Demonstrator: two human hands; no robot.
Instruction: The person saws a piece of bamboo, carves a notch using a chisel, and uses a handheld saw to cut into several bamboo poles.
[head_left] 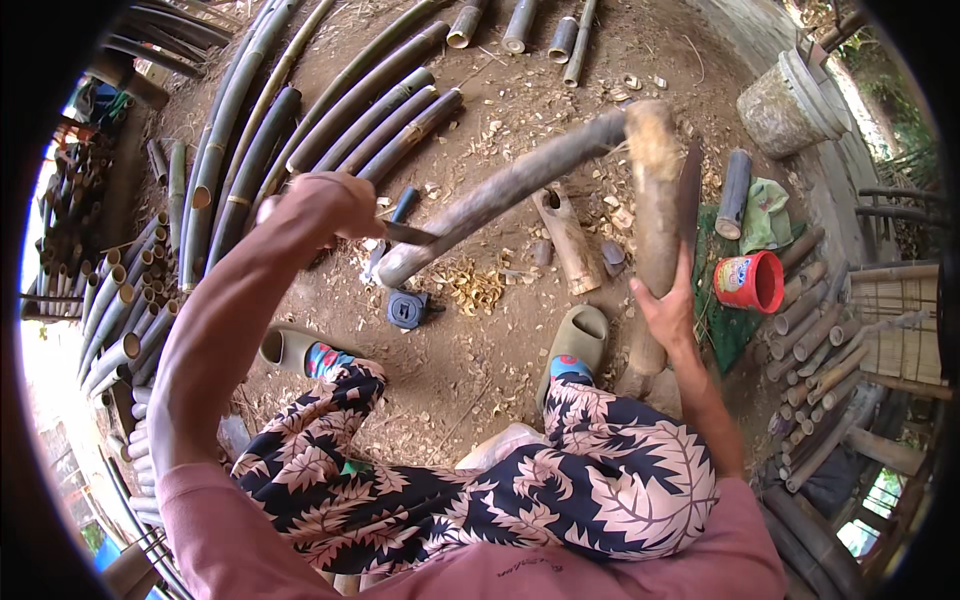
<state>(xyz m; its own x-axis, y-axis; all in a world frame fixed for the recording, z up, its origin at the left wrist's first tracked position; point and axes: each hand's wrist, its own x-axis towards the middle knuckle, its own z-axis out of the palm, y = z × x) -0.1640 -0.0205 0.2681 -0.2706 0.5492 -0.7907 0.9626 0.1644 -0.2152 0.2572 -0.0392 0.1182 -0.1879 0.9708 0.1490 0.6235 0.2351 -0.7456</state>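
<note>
My left hand (335, 205) is closed in a fist, with a short dark knife blade (410, 234) jutting from it to the right. Just past the blade lies the near end of a bent wooden branch (510, 190), its long arm blurred by motion. The branch meets a thick, pale-topped section (655, 220) at a sharp angle. My right hand (672, 312) grips that thick section from its right side, thumb across the front, fingers partly hidden behind. A dark flat blade-like strip (690, 190) stands close beside the wood, above my right hand.
Bamboo poles (370, 100) lie at the far left. A split bamboo piece (570, 245), wood shavings (470, 285) and a blue-black tape measure (407, 310) are on the dirt floor. At right are a red tub (748, 282), a green cloth (768, 212), a dirty white bucket (785, 108) and stacked bamboo (815, 350).
</note>
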